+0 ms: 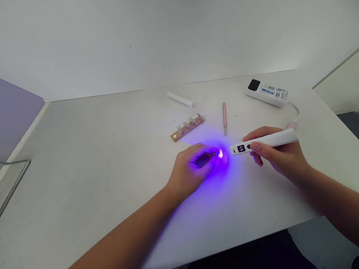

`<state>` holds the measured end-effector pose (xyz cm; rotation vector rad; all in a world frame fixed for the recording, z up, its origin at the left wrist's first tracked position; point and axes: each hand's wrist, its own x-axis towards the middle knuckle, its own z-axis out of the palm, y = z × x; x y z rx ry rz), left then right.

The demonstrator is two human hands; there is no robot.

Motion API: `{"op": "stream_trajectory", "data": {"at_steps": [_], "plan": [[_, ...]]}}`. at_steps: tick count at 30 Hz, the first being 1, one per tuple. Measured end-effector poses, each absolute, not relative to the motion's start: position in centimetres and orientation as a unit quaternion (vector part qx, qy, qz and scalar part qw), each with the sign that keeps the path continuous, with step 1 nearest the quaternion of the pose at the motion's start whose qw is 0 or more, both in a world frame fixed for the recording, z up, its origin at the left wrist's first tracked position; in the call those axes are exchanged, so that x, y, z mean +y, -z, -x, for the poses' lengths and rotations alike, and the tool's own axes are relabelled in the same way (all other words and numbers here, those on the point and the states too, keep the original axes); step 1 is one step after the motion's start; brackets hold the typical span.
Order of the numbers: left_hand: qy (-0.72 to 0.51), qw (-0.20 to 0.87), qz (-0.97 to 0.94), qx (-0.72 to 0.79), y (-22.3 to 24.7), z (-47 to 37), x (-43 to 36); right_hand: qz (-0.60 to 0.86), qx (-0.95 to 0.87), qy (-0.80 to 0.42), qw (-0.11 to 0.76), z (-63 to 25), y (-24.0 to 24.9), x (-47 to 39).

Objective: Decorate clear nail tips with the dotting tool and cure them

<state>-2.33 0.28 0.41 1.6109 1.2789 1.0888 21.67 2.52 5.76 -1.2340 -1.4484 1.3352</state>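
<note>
While your right hand [284,158] grips the lit white lamp [270,141], your left hand [187,166] pinches a small glowing piece [220,153] just off its tip. Exposure appears under way, unfinished; four clear pieces [186,124] stand on the wooden strip [189,130] beyond.

We saw a left hand [186,166] and a right hand [283,158], both bare and slender. The left forearm [134,228] and right forearm [332,196] were bare too, as far up as we could see. Along the bottom edge we made out near-black clothing [249,254], its details lost in shadow.
</note>
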Motion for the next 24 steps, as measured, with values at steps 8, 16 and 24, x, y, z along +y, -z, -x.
{"op": "stream_trajectory", "data": {"at_steps": [8,16,24], "plan": [[-0.431,0.404,-0.631,0.503,-0.35,2.36,0.22,0.485,-0.585,-0.518,0.392,-21.70,-5.90,2.45],[-0.427,0.404,-0.638,0.498,-0.49,2.36,0.19,0.490,-0.588,-0.518,0.382,-21.72,-5.92,2.36],[-0.424,0.403,-0.635,0.504,-0.59,2.29,0.13,0.495,-0.586,-0.519,0.377,-21.72,-6.03,2.44]]}}
